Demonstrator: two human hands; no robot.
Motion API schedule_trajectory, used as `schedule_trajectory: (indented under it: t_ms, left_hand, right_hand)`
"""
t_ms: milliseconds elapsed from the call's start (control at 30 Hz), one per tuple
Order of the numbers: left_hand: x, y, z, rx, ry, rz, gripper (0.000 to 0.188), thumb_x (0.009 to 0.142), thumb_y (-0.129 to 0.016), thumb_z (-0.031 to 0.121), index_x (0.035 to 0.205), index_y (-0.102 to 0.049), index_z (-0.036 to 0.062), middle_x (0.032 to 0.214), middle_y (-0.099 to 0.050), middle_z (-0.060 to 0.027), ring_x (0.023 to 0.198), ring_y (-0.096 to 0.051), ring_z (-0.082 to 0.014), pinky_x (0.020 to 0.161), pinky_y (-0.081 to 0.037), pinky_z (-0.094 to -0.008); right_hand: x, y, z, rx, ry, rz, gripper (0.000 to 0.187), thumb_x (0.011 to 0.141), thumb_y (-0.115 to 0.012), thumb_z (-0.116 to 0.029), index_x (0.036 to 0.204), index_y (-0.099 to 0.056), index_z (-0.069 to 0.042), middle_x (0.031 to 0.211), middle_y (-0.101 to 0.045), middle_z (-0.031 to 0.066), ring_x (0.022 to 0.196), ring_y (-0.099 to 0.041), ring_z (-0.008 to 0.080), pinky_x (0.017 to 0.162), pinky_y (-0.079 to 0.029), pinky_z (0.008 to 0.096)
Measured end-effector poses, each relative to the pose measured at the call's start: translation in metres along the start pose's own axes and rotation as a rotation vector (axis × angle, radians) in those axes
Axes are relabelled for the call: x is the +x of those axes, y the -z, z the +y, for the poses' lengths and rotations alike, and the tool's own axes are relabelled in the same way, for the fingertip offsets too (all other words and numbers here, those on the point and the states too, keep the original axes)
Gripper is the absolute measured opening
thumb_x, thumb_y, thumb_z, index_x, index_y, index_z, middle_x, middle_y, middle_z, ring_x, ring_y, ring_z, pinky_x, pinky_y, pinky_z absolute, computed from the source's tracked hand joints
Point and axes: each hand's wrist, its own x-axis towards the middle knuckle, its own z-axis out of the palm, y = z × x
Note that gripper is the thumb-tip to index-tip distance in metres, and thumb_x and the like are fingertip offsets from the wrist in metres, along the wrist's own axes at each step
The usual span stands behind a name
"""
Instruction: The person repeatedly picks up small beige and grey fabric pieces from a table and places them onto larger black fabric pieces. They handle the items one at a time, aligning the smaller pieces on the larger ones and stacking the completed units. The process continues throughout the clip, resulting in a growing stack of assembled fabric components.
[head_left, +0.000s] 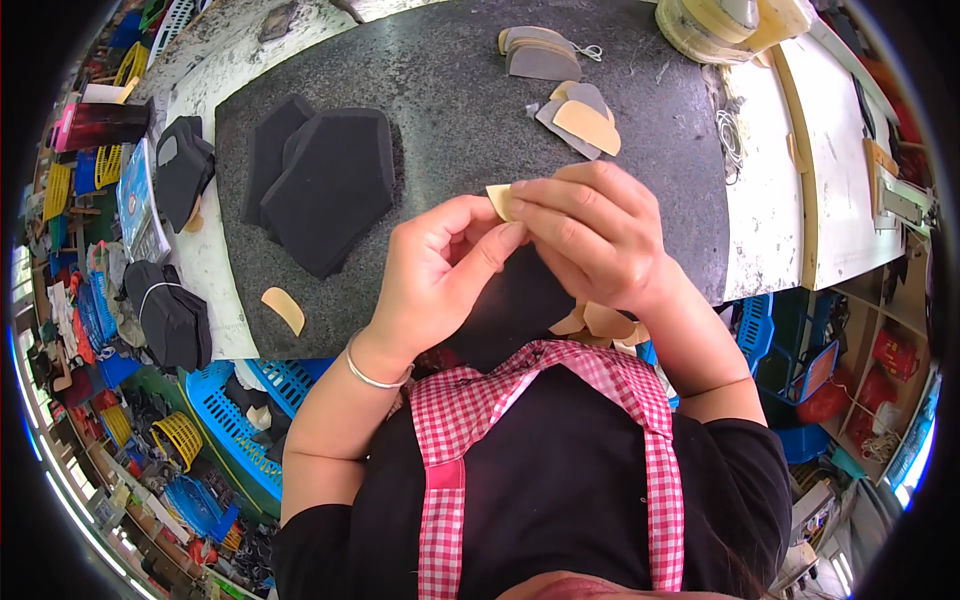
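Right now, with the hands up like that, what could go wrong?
The tan piece is small and mostly hidden by the fingers of the left hand and right hand, so it could slip or get misaligned unnoticed.

The lone tan offcut lies near the table's front edge; the left forearm might sweep it off.

The brown pieces sit close by the apron; leaning in could disturb them.

Shows as a small, pale-yellow piece (498,200), tapering downward; pinched in the right grip (600,232) and hidden along that side, met at lower left by the left grip (437,262); raised above the dark surface (445,105).
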Motion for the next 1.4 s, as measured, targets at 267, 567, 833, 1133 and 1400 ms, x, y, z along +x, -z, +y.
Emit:
schedule_trajectory:
  t_ms: [267, 567, 833, 1133, 1400]
  left_hand:
    - [-0.003, 0.006, 0.004, 0.079, 0.155, -0.041, 0.018, 0.108, -0.062, 0.008, 0.117, -0.072, -0.0047, 0.090, -0.077, -0.0059, 0.078, -0.069, -0.0067, 0.065, -0.052, -0.0209]
    - [-0.002, 0.004, 0.007, 0.368, -0.168, -0.041, 0.013, 0.099, -0.065, -0.002, 0.112, -0.068, -0.0022, 0.092, -0.076, -0.0158, 0.080, -0.077, -0.0311, 0.068, -0.061, -0.0366]
    - [-0.001, 0.003, 0.008, 0.154, -0.060, -0.076, 0.006, 0.102, -0.066, 0.003, 0.106, -0.066, -0.0019, 0.094, -0.075, -0.0142, 0.082, -0.077, -0.0216, 0.070, -0.059, -0.0327]
    - [-0.003, 0.044, -0.011, -0.323, 0.173, 0.053, 0.020, 0.108, -0.056, 0.012, 0.090, -0.060, 0.0042, 0.098, -0.079, -0.0135, 0.083, -0.076, -0.0147, 0.066, -0.054, -0.0241]
    - [-0.009, 0.025, -0.001, -0.588, 0.421, -0.124, 0.022, 0.106, -0.061, 0.018, 0.092, -0.066, 0.0027, 0.097, -0.080, -0.0138, 0.079, -0.076, -0.0161, 0.064, -0.055, -0.0256]
  right_hand:
    - [0.007, 0.006, -0.011, 0.196, -0.201, -0.135, 0.021, 0.077, -0.082, -0.003, 0.096, -0.073, 0.000, 0.103, -0.075, 0.0107, 0.083, -0.072, 0.0277, 0.069, -0.061, 0.0363]
    - [0.008, 0.008, -0.023, 0.146, -0.216, -0.208, 0.024, 0.077, -0.078, 0.006, 0.098, -0.069, 0.000, 0.102, -0.076, 0.0141, 0.085, -0.076, 0.0285, 0.069, -0.063, 0.0370]
    - [0.004, 0.008, -0.025, 0.368, -0.424, -0.155, 0.015, 0.084, -0.071, 0.007, 0.097, -0.067, 0.002, 0.101, -0.074, 0.0126, 0.088, -0.074, 0.0247, 0.076, -0.061, 0.0355]
    - [-0.025, 0.082, 0.016, 0.994, -0.660, -0.540, 0.023, 0.102, -0.069, -0.010, 0.122, -0.067, -0.001, 0.102, -0.071, 0.0105, 0.081, -0.070, 0.0202, 0.075, -0.058, 0.0319]
    - [-0.013, 0.031, -0.019, 0.047, -0.127, -0.132, 0.037, 0.076, -0.089, -0.011, 0.108, -0.073, -0.002, 0.086, -0.070, 0.0044, 0.072, -0.070, 0.0205, 0.060, -0.057, 0.0324]
